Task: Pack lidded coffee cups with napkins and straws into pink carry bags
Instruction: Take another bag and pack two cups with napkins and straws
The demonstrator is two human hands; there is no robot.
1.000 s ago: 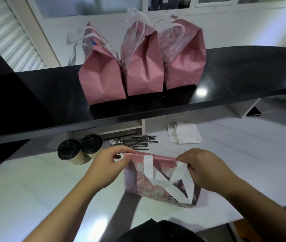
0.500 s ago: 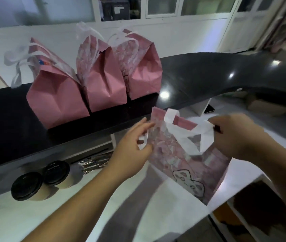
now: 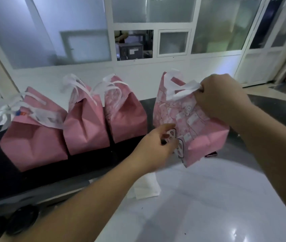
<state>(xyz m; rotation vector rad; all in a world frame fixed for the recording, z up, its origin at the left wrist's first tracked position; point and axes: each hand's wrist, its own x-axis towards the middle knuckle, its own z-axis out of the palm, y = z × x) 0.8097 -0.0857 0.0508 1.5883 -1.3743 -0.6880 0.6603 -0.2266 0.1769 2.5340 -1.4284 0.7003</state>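
Since 1.0 s earlier, the bag (image 3: 189, 119) had risen from the white surface (image 3: 208, 198) to the 3 packed bags (image 3: 86, 117) at frame centre, so placement looked imminent. The right hand (image 3: 221, 98) pinched its white handles; the left hand (image 3: 158, 145), fingers curled, touched its lower side.

three pink bags (image 3: 86, 123) crowd the black counter's (image 3: 269, 109) left and middle; its right end lies open. napkins (image 3: 145, 187) sit at the white bench's (image 3: 208, 198) back edge, lidded cups (image 3: 23, 219) at its near-left corner.
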